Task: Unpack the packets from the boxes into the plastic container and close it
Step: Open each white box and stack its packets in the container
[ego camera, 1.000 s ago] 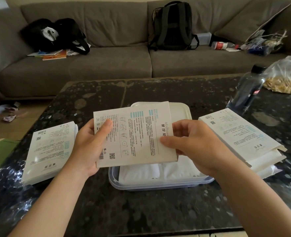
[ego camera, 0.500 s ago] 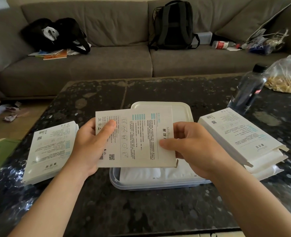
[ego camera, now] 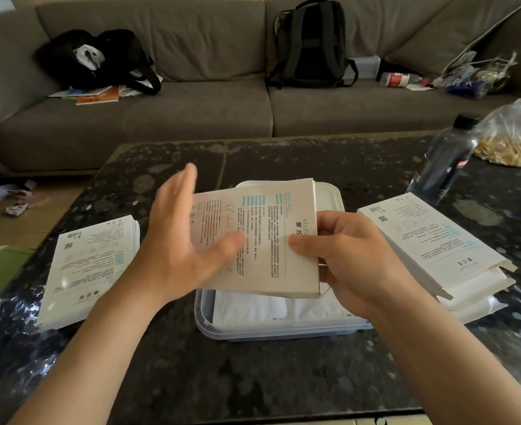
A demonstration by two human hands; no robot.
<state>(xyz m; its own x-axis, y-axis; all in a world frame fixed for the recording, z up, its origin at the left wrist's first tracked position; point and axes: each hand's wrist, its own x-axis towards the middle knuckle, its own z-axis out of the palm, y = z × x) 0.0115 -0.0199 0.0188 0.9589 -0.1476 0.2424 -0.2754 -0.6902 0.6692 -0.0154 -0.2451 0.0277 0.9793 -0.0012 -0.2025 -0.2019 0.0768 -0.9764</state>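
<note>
White box in right hand covers container; bottle nearby.

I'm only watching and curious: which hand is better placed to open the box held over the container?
Probably the left hand: it is open and free beside the box. The right hand grips that box's right end above the plastic container, so it is busy.

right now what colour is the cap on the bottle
Black; the bottle cap shows best in the head view.
</note>
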